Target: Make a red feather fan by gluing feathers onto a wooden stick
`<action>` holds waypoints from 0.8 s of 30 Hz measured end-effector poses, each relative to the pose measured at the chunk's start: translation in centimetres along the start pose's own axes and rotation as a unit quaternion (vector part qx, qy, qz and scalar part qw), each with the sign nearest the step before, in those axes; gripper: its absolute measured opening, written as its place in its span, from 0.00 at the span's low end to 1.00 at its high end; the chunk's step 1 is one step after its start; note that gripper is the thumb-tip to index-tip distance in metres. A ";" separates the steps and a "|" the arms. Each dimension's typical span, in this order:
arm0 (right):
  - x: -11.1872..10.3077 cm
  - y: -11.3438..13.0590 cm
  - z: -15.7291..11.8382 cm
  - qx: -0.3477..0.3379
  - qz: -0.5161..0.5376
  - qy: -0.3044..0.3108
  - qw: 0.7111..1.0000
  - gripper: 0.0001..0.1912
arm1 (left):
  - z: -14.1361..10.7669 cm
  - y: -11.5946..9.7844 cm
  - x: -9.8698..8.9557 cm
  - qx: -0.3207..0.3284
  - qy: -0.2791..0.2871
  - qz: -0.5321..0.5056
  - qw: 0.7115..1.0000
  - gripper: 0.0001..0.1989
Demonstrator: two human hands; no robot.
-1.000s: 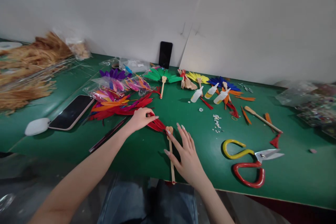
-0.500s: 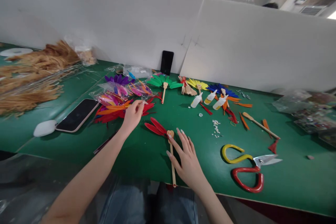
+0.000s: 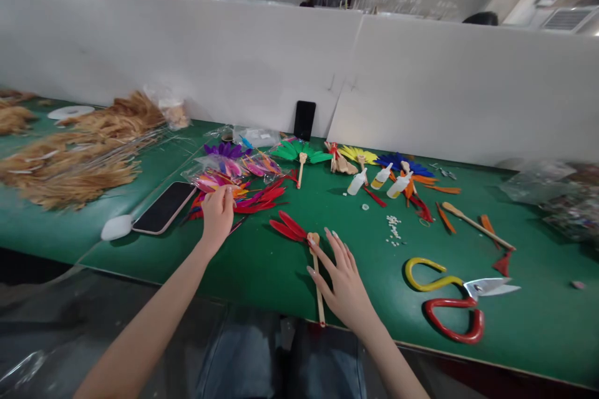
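My right hand [image 3: 344,280] lies with its fingers spread over a small wooden fan handle [image 3: 319,290]. Its index fingertip touches the heart-shaped head, and the thumb lies across the stick. Two red feathers [image 3: 289,226] fan out to the left from that head. My left hand [image 3: 218,215] is above the near side of a pile of red, orange and pink feathers [image 3: 255,202]. Its fingers are curled together in a pinch; what is between them, if anything, is hidden. A thin dark stick [image 3: 238,224] lies just right of that hand.
Scissors [image 3: 468,293] with yellow and red handles lie at right, near white beads [image 3: 394,230]. Glue bottles [image 3: 357,181] stand behind. Feather fans, including a green one [image 3: 299,151], line the back. A phone [image 3: 165,207] and tan feathers [image 3: 84,165] are at left.
My left hand has moved left and nearer to me over the feather pile, its fingers still drawn together. My right hand stays on the fan handle. The view has shifted slightly left.
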State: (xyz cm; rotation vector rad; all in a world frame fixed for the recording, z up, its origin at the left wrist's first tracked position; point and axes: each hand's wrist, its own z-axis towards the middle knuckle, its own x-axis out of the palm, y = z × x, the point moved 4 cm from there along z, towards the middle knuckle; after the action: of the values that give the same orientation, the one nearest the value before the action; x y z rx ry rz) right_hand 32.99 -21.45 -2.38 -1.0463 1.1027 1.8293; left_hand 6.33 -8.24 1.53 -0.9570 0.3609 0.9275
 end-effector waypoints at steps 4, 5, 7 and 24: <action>0.1 -0.1 0.0 0.003 0.002 -0.005 1.000 0.25 | 0.3 0.2 -0.2 0.036 0.030 0.110 0.993 0.14; 0.1 -0.1 0.0 0.003 0.003 -0.007 1.000 0.25 | 0.4 0.2 -0.1 0.052 0.050 0.126 0.989 0.14; 0.1 0.0 -0.1 0.001 0.005 -0.010 1.000 0.25 | 0.5 0.1 0.0 0.097 0.100 0.150 0.979 0.13; -0.3 -0.1 -0.3 0.018 0.049 -0.037 0.998 0.30 | -0.9 1.4 0.2 0.241 0.201 0.199 0.928 0.11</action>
State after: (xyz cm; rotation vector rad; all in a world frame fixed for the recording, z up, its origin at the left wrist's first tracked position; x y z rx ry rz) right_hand 33.24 -21.73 -2.18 -0.9114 1.1567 1.9018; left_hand 5.36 -8.58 0.14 -0.6149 1.1134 0.9377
